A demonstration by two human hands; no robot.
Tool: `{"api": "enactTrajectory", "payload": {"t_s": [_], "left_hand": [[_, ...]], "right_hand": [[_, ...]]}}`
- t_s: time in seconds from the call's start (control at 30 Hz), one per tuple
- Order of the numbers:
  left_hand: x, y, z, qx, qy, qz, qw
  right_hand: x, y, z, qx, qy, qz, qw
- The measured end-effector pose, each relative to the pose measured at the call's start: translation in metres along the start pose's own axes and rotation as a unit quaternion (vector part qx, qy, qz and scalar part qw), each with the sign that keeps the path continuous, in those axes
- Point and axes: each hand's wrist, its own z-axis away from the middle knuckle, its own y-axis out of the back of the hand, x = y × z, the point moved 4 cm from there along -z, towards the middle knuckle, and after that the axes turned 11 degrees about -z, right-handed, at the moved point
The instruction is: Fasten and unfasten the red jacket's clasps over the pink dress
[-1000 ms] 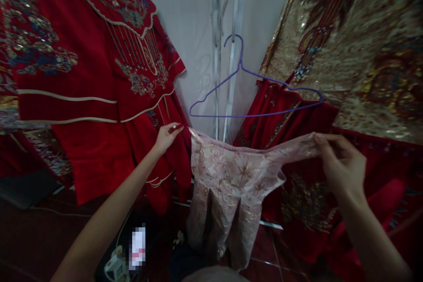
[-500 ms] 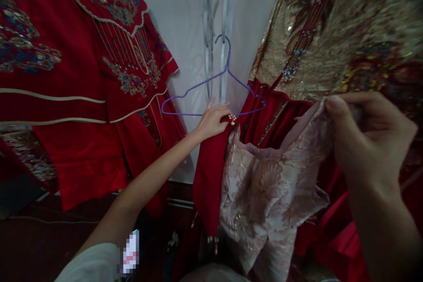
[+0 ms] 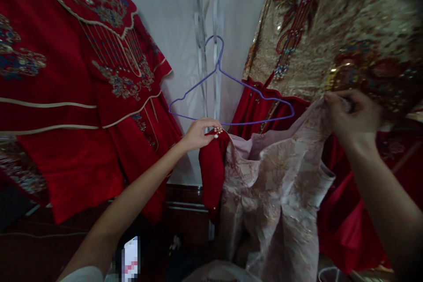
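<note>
A pale pink brocade dress (image 3: 274,180) hangs stretched between my two hands, its neckline facing up. My left hand (image 3: 200,134) is closed in a pinch at the dress's left upper corner, where a red cloth piece (image 3: 211,176) with a pearl ornament (image 3: 217,131) hangs down. My right hand (image 3: 355,119) pinches the dress's right shoulder between thumb and fingers. Just above and behind the neckline, a purple wire hanger (image 3: 198,83) hangs with nothing on it, its lower bar close to my left fingers.
Red embroidered garments (image 3: 109,66) hang on the left. A gold sequined garment (image 3: 317,53) with red cloth below it hangs on the right. Metal rails (image 3: 216,17) run down the pale wall (image 3: 165,4) behind. A blurred white item (image 3: 130,257) shows at lower left.
The dress's neckline has spread wider and lies flatter. My right hand has moved further away from me. My left hand has shifted slightly left and down, and the hanger looks turned more face-on.
</note>
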Motion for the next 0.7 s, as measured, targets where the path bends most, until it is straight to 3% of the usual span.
{"api": "enactTrajectory", "payload": {"t_s": [0.47, 0.7], "left_hand": [[0.006, -0.002, -0.005, -0.013, 0.005, 0.048, 0.999], [0.012, -0.022, -0.011, 0.000, -0.023, 0.097, 0.995]], "right_hand": [[-0.023, -0.029, -0.007, -0.037, -0.002, -0.030, 0.999], [-0.063, -0.073, -0.007, -0.144, 0.059, -0.017, 0.988]]}}
